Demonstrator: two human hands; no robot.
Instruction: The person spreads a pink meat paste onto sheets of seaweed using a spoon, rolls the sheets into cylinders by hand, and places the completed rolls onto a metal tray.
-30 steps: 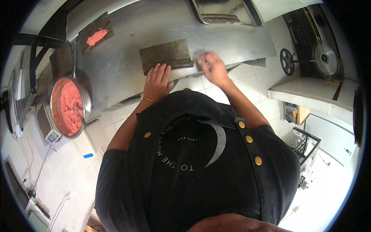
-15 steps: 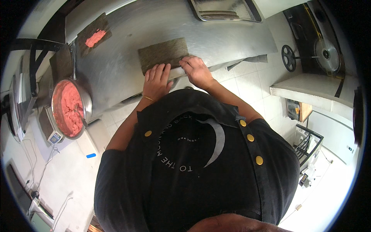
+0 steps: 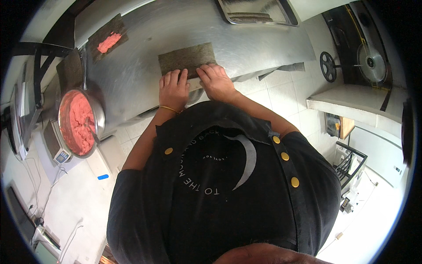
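A dark seaweed sheet (image 3: 185, 55) lies on the steel table, its near edge folded into a roll under my fingers. My left hand (image 3: 174, 90) has bent fingers resting on that edge at its left part. Just right of it, my right hand (image 3: 216, 83) grips the same edge with curled fingers. The thumbs and whatever is inside the roll are hidden. Up at the left, a second sheet (image 3: 94, 46) carries a smear of pink paste (image 3: 108, 42).
A steel bowl of pink paste (image 3: 77, 123) with a spoon sits by a scale (image 3: 61, 155) on the left. A tray (image 3: 293, 17) with dark rolls is at the back of the steel table (image 3: 272, 48). A machine with a handwheel (image 3: 327, 67) stands to the right.
My right hand has come left from beside the sheet onto its near edge. My left hand has shifted slightly forward and left, its fingers now curled over the folded edge.
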